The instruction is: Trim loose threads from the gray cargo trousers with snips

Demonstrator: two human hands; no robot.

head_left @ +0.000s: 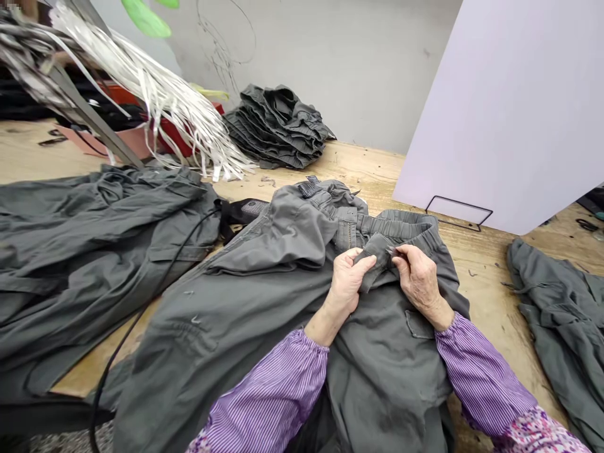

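Note:
Dark grey trousers [264, 314] with an elastic waistband lie spread over the wooden table in front of me. My left hand [346, 280] pinches a raised flap of the grey cloth just below the waistband, thumb on top. To its right, my right hand [419, 277] has thumb and forefinger pressed together at the other edge of that flap. Something small and pale shows at the right fingertips, too small to make out. Both hands are close together, near the trousers' fly. Loose thread bits lie on the trouser leg at the left.
More grey garments lie at the left [94, 251] and right [561, 321]. A folded grey pile [280, 126] sits against the wall. White strips [165, 94] hang from a metal bar at upper left. A black cable [141, 308] crosses the left side. A pale board [509, 113] stands at the right.

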